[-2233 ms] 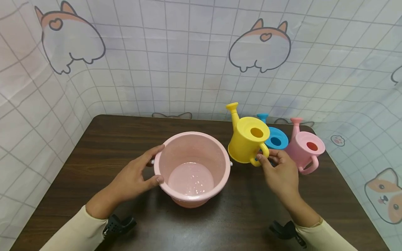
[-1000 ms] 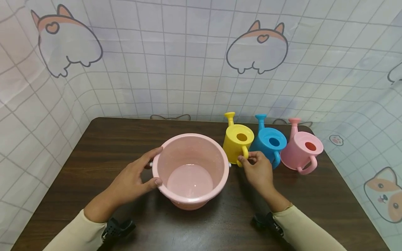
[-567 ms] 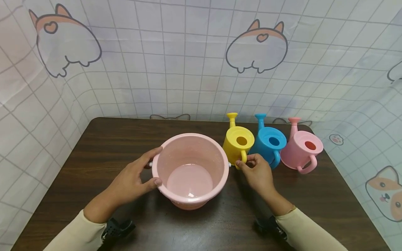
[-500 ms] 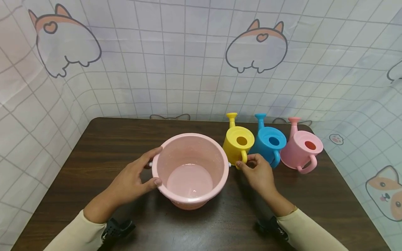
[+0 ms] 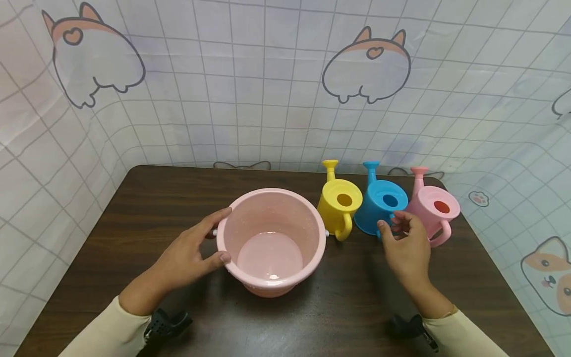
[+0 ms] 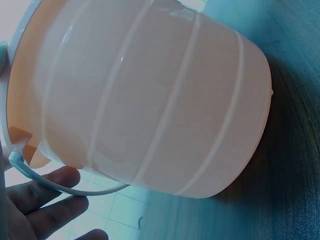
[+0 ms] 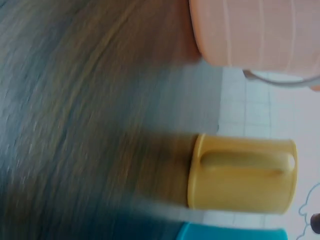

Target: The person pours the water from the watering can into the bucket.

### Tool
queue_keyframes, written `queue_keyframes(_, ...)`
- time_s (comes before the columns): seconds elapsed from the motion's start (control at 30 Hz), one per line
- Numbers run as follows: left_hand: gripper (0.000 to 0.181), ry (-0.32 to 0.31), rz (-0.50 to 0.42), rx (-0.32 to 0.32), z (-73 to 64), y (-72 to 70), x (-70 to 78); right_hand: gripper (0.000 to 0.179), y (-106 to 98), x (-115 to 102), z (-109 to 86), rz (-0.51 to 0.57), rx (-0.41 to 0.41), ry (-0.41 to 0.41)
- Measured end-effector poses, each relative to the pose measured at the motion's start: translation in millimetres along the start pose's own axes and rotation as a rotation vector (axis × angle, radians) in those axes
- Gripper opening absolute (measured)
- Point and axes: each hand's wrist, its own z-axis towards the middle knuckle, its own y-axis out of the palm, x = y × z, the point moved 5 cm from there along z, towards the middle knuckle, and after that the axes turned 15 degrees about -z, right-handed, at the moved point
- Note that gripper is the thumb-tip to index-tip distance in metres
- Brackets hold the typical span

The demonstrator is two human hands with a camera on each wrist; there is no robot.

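A pink bucket (image 5: 272, 277) stands on the table, with a little shiny wetness inside. My left hand (image 5: 185, 255) holds its left rim, thumb and forefinger on the rim. In the left wrist view, other fingers (image 6: 55, 215) hang by the bucket's white bail handle (image 6: 75, 191). Upright to the right are a yellow watering can (image 5: 332, 208), a blue watering can (image 5: 372, 210) and a pink watering can (image 5: 430, 213). My right hand (image 5: 408, 250) is at the blue can's handle, its thumb and fingers apart on either side and partly covering it.
The dark wood table (image 5: 178, 198) ends at a white grid-patterned curtain (image 5: 267, 109) with dog drawings. The bucket stands close to the yellow can, and the three cans sit close together in a row near the right back edge.
The yellow can came down from in front of the blue one and was set beside the bucket. My right hand let go of its handle and moved right. The left hand stayed put.
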Motion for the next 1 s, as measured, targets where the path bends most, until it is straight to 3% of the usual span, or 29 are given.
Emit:
queue_keyframes(0.2, 0.082, 0.000, 0.008, 0.000, 0.3, -1.0, 0.7, 0.054, 0.1, 15.3, 5.2, -0.010, -0.027, 0.049)
queue_keyframes(0.37, 0.082, 0.002, 0.007, -0.004, 0.7, -1.1, 1.2, 0.062, 9.1, 27.5, 9.6, 0.047, -0.132, 0.111)
queue_keyframes(0.53, 0.082, -0.003, 0.006, -0.007, 0.4, -0.4, 0.6, 0.062, 18.7, 38.2, 11.0, 0.017, -0.211, 0.135)
queue_keyframes(1.0, 0.082, -0.010, 0.009, 0.000, -0.5, 0.1, 1.3, 0.041, 22.1, 40.7, 9.8, -0.086, -0.161, 0.072)
